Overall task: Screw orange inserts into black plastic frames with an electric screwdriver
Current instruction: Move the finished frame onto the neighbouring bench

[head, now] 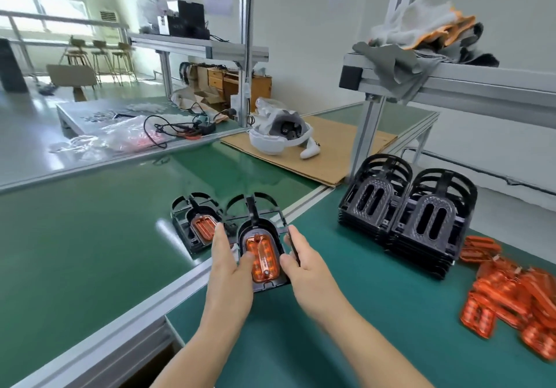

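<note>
Head view, left hand: I see my left hand (230,270) lying along the left side of the black frame (262,237), fingers stretched forward, thumb resting on the orange insert (264,259) seated in it.
Head view, right hand: my right hand (304,262) grips the frame's right edge, thumb curled onto the rim and fingers along the outside.
Frame position: it sits on the green worktop (90,231) in front of me, its near end over the metal seam between two surfaces.
Second frame: another black frame with an orange insert (194,226) lies just left of the held one, partly behind my left fingers.
Frame stacks: two stacks of black frames (406,216) stand to the right, touching each other.
Loose inserts: a pile of orange inserts (511,294) lies at the far right, near the stacks.
Background: a white headset (279,134) rests on a cardboard sheet (331,152) farther back; gloves (427,35) are heaped on the metal shelf (481,83) above.
Screwdriver: I cannot see one.
</note>
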Tool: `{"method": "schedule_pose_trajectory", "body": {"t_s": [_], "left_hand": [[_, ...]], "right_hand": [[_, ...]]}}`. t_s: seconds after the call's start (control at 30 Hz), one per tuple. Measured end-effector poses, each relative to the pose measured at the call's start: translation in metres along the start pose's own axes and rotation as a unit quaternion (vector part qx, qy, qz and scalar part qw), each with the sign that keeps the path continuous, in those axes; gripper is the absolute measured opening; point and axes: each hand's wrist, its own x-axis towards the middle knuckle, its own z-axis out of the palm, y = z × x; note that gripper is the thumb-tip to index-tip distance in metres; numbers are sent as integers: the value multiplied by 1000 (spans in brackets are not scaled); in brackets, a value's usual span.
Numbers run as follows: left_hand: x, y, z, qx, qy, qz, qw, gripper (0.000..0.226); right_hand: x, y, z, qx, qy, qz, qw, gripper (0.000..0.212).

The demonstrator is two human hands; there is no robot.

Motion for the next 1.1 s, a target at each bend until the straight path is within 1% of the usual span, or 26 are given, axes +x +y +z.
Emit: {"method": "schedule_pose_trajectory", "body": {"t_s": [0.13,0.3,0.43,0.6,0.8,0.93,1.03,1.1], "left_hand": [[14,-9,-29,9,41,4,999,66],[27,-19,-59,58,107,-21,992,65],[33,-26,-80,95,152,-25,983,61],[43,-35,-97,110,186,-41,975,59],[56,-45,-111,135,219,-63,964,58],[67,-51,-120,145,234,-81,958,58],[75,-54,-122,163,240,-83,953,58],[79,-56,-122,179,247,-88,948,58]], "right_hand": [[21,-11,28,-9,-41,-14,999,56],[42,-23,65,-33,-90,-23,995,55],[56,-27,95,-50,-109,-39,992,56],[72,-26,121,-75,-133,-44,987,56],[82,-26,150,-109,-129,-66,983,54],[83,-24,166,-163,-123,-100,974,51],[83,-20,174,-233,-110,-129,958,65],[85,-18,179,-269,-98,-134,949,69]]}}
